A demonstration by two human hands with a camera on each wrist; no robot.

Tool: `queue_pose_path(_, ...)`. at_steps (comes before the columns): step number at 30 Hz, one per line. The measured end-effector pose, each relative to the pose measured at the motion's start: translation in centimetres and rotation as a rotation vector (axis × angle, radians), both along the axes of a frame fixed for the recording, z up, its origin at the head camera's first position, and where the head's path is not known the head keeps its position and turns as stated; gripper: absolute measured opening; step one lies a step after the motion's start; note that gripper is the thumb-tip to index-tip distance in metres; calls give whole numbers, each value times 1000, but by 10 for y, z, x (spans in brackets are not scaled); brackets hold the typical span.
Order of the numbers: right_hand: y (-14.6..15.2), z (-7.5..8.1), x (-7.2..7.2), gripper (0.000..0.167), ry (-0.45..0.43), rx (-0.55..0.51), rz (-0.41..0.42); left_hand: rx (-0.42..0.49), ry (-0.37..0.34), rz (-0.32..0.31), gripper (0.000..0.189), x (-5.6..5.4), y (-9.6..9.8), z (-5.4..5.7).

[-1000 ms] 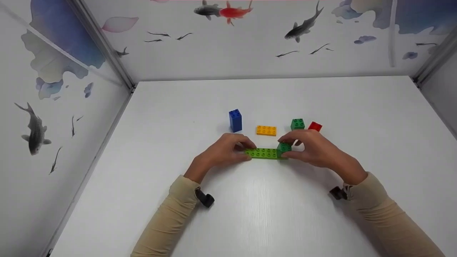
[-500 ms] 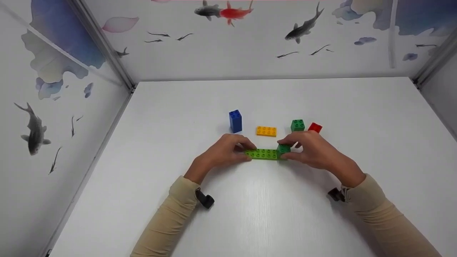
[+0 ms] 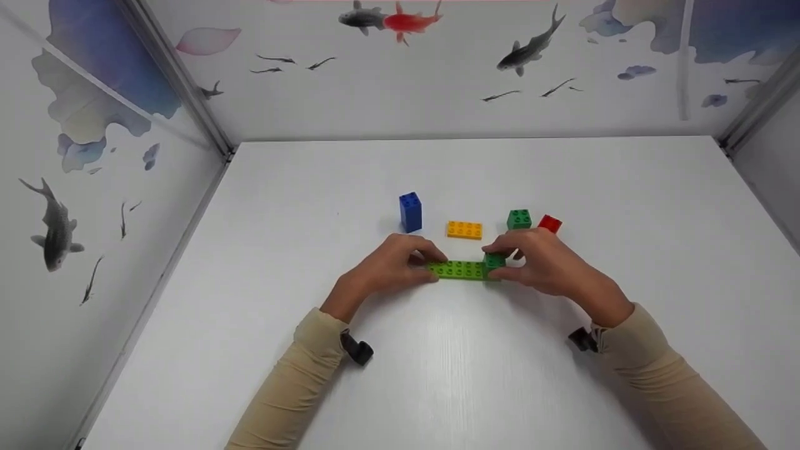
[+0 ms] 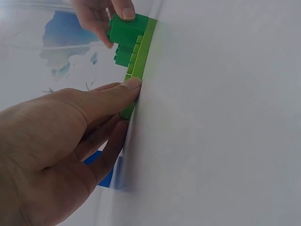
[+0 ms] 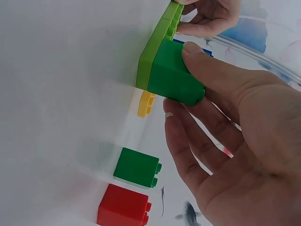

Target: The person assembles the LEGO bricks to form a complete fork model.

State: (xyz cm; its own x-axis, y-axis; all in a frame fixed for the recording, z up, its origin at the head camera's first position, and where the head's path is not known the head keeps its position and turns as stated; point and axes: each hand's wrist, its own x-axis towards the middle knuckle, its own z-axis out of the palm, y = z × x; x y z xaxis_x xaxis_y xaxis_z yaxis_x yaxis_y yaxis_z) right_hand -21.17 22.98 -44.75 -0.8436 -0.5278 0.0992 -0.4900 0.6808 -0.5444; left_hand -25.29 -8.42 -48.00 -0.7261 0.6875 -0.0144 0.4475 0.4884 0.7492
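Observation:
In the head view, a long lime-green building plate (image 3: pixel 460 269) lies on the white table. My left hand (image 3: pixel 400 260) pinches its left end between thumb and fingers. On the plate's right end sits a dark green brick (image 3: pixel 494 260), which my right hand (image 3: pixel 542 262) grips between thumb and fingers. From the right wrist view, the brick (image 5: pixel 173 71) stands flush against the plate (image 5: pixel 153 52), its studs partly covered by the fingers. The left wrist view shows the thumb of my left hand (image 4: pixel 61 141) along the plate's near side.
Behind the hands stand a tall blue brick (image 3: pixel 410 212), a flat yellow-orange brick (image 3: pixel 464 230), another dark green brick (image 3: pixel 519 219) and a red brick (image 3: pixel 550 224), partly hidden by the right hand. Walls with painted fish border the table at the back and sides.
The right hand and the green brick have shifted very slightly left and down against the plate. My left hand keeps its hold on the plate's left end.

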Motion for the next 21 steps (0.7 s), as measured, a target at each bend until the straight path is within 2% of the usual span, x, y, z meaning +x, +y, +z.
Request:
queue_pose_path(9,-1,-2,1,45,-7,-12,-9,17,-13,3,31,0,-1,1)
queue_pose_path(21,-2,-4,5,48,7,88,-27,7,-4,4,31,0,-1,1)
